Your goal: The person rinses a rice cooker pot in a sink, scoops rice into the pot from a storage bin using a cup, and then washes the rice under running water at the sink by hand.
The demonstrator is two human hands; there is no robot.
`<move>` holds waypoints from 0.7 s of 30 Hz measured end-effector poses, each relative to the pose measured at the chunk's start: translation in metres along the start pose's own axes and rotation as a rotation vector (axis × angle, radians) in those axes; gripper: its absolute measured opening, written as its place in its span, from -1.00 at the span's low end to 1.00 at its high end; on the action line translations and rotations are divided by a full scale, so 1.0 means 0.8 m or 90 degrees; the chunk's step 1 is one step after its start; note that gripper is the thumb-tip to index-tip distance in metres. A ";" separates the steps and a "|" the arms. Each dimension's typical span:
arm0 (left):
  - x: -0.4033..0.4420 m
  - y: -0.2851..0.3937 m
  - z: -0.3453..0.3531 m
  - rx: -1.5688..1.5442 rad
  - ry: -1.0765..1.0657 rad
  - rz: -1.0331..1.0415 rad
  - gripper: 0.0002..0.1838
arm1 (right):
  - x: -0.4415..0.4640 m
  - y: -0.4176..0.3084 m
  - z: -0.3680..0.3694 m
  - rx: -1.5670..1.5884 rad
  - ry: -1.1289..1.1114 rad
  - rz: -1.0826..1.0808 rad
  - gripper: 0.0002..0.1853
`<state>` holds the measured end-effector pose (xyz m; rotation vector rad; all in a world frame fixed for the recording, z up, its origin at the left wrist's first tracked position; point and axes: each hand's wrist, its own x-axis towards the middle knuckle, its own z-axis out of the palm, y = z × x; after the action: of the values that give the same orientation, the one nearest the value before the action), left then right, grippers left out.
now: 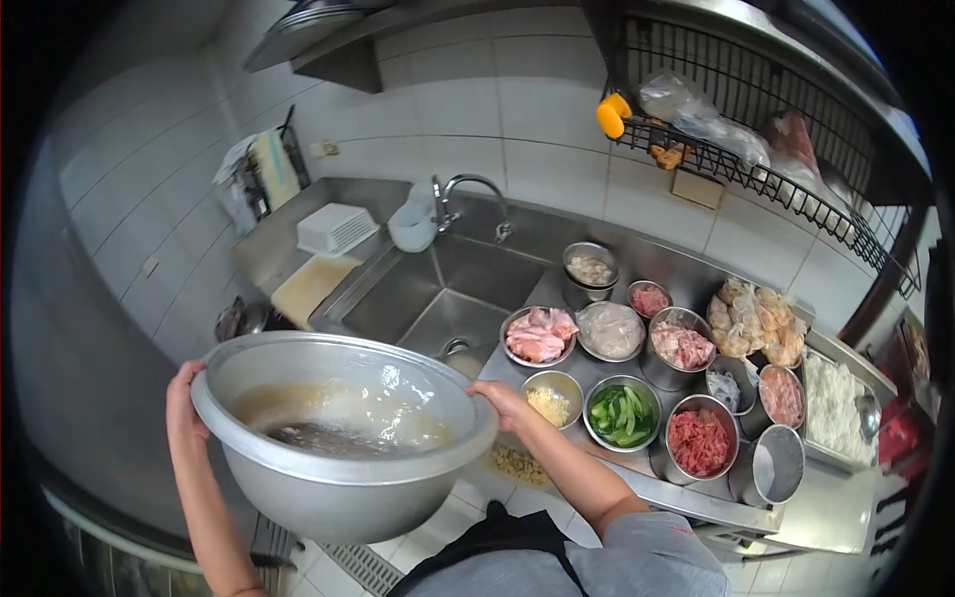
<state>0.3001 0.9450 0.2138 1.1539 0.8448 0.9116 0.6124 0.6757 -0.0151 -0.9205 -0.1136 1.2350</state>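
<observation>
A large grey metal basin [338, 507] hangs in the air between my hands, in front of the sink and slightly tilted. Clear, bubbly liquid lies in its bottom. My left hand [186, 403] is closed around the rim at the left side. At the right side, my right hand [504, 403] grips the rim, its fingers partly hidden. Just beyond my right hand stands a small metal bowl of chopped pale pieces [549, 404]. A bowl of cut green vegetables [623, 413] sits to its right.
A steel sink [398, 289] with a curved faucet [474, 182] lies behind the basin. Several metal containers of raw meat [700, 443] crowd the counter at right. A black wire rack [766, 169] hangs above. A floor drain grate [360, 569] is below.
</observation>
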 end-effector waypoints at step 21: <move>0.404 0.022 0.346 0.429 -0.398 0.148 -0.79 | 0.394 0.015 0.046 -0.379 0.198 0.050 -0.67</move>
<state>0.6757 1.1396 0.2595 2.0194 0.5025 0.3838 0.7011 0.9612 -0.1218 -1.6372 -0.2040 1.1303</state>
